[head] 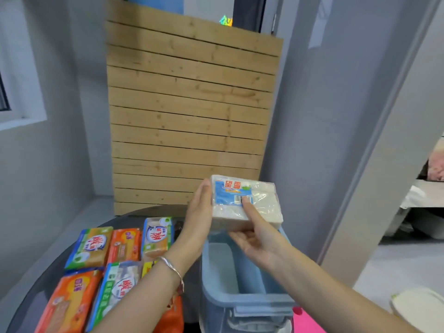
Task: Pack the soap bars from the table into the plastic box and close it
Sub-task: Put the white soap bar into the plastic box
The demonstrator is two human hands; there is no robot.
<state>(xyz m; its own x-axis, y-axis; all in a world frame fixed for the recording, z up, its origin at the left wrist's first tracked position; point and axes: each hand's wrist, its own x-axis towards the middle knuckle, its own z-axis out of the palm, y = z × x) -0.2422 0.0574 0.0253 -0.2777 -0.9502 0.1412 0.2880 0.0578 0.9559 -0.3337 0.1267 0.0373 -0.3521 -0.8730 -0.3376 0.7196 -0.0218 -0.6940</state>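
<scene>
Against the far wall we see a slatted wooden panel (192, 111) standing upright, the largest thing before us. Below it a dark round table (48, 275) carries the goods. At the table's right edge stands the blue plastic box (240, 301), open at the top, with a bare pale floor showing inside and a latch handle on its near wall. We cannot tell whether it rests on the table or just beside it.

On the table, left of the box, lie the wrapped soap bars (93, 265) in rows, touching one another: orange packs, blue-and-green packs, and a yellow one partly hidden behind our left forearm.

Above the box's far rim we hold up one white bar (247, 203) in clear wrap with a blue label and red characters. Both hands have it: our left hand (199, 219) lies flat against its left end, fingers extended upward, and our right hand (254, 239) supports it from beneath with the thumb pressed on the label near the barcode. So each grip is closed upon this bar, which hangs clear of the box and table.

A silver bracelet (173, 270) circles our left wrist.
</scene>
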